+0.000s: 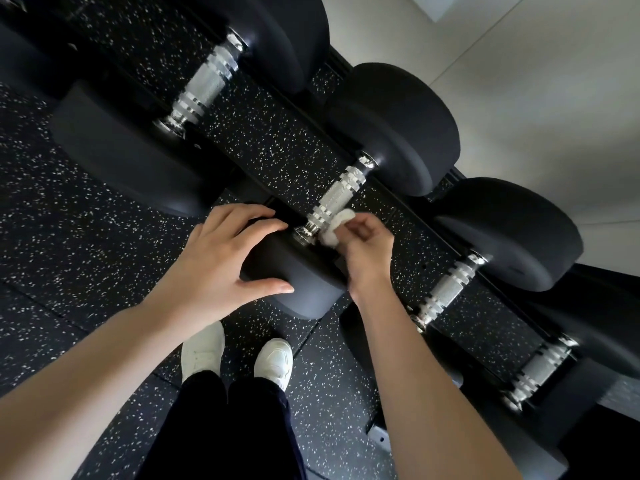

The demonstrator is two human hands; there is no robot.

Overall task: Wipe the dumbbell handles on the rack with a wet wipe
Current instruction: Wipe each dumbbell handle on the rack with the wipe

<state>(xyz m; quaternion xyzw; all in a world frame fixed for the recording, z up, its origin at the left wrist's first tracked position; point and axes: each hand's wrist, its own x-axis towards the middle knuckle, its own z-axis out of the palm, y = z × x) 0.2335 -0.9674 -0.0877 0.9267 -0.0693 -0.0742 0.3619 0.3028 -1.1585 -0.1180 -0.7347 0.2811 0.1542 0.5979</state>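
Four dumbbells lie side by side across the black rack, their knurled chrome handles running diagonally through the view. The second handle from the left is the one being wiped. A small, bunched white wet wipe is pressed against its near end, just beside the collar where the bar meets the weight.

The right hand pinches the wipe between thumb and curled fingertips, with its knuckles turned up. The left hand is spread wide and cupped round the near head of the same dumbbell, fingers curved over its upper edge and thumb stretched along its lower side. The far head of this dumbbell sits toward the pale wall.

To the upper left lies a larger dumbbell, its handle bare. To the right, two more handles also lie bare, the farthest one slightly blurred.

Below the rack is black rubber flooring flecked with white. The person stands close to the rack in dark trousers and white shoes, both bare forearms reaching forward.
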